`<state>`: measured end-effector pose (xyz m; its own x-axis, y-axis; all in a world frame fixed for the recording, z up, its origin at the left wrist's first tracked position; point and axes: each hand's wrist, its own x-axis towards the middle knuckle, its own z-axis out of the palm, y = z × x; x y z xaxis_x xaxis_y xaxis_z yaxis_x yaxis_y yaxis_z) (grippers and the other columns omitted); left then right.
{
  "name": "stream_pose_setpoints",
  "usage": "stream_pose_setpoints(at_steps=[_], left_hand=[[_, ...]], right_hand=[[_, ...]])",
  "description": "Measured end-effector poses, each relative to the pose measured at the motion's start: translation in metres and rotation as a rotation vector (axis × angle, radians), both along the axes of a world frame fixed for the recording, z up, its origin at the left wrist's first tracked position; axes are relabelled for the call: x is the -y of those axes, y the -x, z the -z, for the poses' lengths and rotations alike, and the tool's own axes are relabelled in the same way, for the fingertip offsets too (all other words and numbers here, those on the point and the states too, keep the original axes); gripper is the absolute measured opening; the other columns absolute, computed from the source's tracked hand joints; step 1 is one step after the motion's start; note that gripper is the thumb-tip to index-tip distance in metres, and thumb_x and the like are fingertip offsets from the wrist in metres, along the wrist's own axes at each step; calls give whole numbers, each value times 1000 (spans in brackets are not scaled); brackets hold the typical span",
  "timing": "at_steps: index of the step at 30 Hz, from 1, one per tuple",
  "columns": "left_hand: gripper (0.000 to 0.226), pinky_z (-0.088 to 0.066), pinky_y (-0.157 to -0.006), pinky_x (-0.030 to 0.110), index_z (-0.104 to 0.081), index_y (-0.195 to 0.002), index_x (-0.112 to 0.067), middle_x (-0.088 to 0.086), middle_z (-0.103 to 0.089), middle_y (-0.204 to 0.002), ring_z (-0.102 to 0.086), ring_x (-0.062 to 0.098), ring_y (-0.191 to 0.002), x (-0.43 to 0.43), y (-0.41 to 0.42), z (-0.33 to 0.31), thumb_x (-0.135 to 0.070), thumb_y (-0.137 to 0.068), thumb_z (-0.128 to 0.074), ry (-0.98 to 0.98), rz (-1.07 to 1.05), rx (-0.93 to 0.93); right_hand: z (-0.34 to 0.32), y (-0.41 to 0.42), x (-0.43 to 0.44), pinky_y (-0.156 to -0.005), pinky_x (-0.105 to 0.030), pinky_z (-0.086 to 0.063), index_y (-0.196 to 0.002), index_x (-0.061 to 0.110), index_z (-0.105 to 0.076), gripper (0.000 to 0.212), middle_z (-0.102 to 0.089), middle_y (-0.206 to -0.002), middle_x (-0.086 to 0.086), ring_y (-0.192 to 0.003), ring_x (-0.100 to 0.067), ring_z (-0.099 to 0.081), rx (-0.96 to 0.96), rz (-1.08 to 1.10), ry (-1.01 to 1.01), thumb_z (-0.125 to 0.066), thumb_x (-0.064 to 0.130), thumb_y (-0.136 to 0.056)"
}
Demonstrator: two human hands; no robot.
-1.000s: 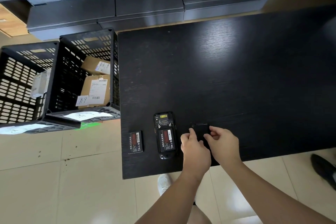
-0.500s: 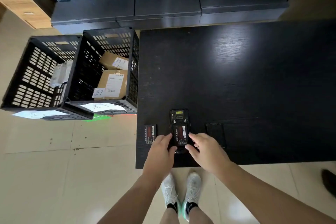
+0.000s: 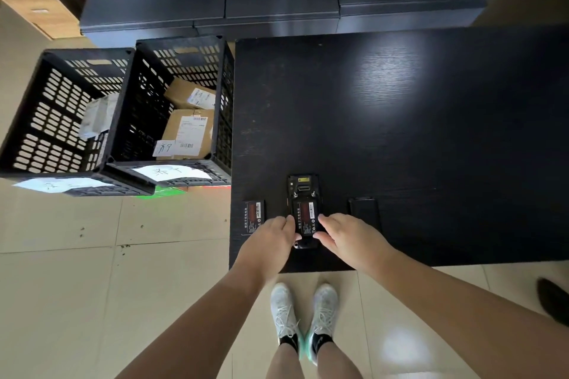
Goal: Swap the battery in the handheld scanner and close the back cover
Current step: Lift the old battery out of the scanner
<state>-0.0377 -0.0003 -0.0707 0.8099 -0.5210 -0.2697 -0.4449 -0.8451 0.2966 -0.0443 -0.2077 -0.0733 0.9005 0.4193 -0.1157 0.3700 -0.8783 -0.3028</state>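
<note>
The black handheld scanner (image 3: 303,191) lies face down near the front left of the black table (image 3: 400,120), its back open. A battery (image 3: 306,216) with a red label sits in its bay. My left hand (image 3: 271,240) touches the scanner's left side and my right hand (image 3: 345,235) its right side, fingertips at the battery's edges. A second battery (image 3: 254,214) lies on the table just left of the scanner, partly under my left hand. The black back cover (image 3: 363,209) lies flat to the right.
Two black slotted crates (image 3: 221,95) stand on the floor left of the table, holding cardboard parcels (image 3: 187,132). Dark shelving units (image 3: 277,3) run behind. The table's front edge is close to the scanner. A dark shoe (image 3: 554,301) shows at far right.
Both hands left the back cover on the right and moved left onto the scanner; since half a second ago they stay on its sides. The camera view shifted.
</note>
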Motion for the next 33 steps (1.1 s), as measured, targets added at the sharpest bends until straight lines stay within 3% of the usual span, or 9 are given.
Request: stream_pose_setpoints(at_steps=[2,5,9,16,19,24,27,31,33], left_hand=[[38,-58,-62,37,-66,-110,8,15,-67,-81,-68,31,-70,-1,2,8,-26,-93,-59,-5,39,106],[46,-58,-62,35,-68,-106,7,13,-67,-79,-66,28,-69,-2,3,14,-29,-94,-42,10,97,264],[43,-54,-60,33,-68,-97,2,9,-63,-75,-62,25,-65,-2,-1,14,-31,-94,-41,12,107,350],[39,-55,-62,34,-66,-100,1,8,-60,-78,-58,25,-67,2,7,18,-30,-96,-42,77,6,337],[43,-56,-69,34,-66,-108,3,9,-63,-83,-62,24,-72,10,14,12,-29,-94,-42,126,-141,234],[39,-51,-84,30,-55,-133,-2,6,-57,-105,-60,23,-94,38,31,-6,-18,-99,-51,392,-661,-104],[37,-38,-74,9,-59,-132,-9,-4,-52,-103,-57,13,-90,54,30,-24,-21,-98,-54,509,-961,-235],[29,-45,-85,21,-68,-121,-17,-6,-62,-104,-59,7,-91,58,25,-30,-24,-96,-58,633,-1170,-322],[21,-49,-78,24,-75,-95,-36,-12,-66,-86,-61,6,-83,56,24,-31,-21,-94,-61,715,-1217,-349]], right_hand=[[3,3,0,-46,-31,-57,-110,4,-68,40,-69,-80,-5,-66,-21,-68,53,-8,8,-68,36,-86],[9,7,0,-48,-31,-58,-110,4,-67,41,-70,-80,-6,-67,-20,-68,119,-4,9,-56,38,-91],[12,10,-4,-49,-29,-58,-109,4,-69,46,-69,-77,-4,-67,-19,-68,159,32,0,-44,40,-94],[3,22,-26,-79,-34,-56,-122,3,-63,47,-63,-99,-6,-90,-21,-63,-58,412,-348,-44,38,-97],[-7,25,-43,-89,-26,-50,-127,9,-62,36,-56,-108,1,-93,-10,-57,-201,673,-499,-56,27,-96],[-18,24,-54,-70,4,-36,-127,15,-64,35,-55,-115,4,-83,4,-55,-362,898,-599,-61,24,-94],[-20,22,-54,-70,3,-36,-126,15,-64,35,-57,-113,4,-88,1,-55,-377,965,-638,-63,23,-93],[-21,20,-54,-76,-4,-40,-119,19,-70,29,-64,-105,2,-92,-6,-60,-347,959,-625,-64,24,-91],[-22,20,-53,-84,-21,-49,-112,22,-73,23,-67,-100,1,-92,-8,-61,-359,958,-640,-63,23,-92]])
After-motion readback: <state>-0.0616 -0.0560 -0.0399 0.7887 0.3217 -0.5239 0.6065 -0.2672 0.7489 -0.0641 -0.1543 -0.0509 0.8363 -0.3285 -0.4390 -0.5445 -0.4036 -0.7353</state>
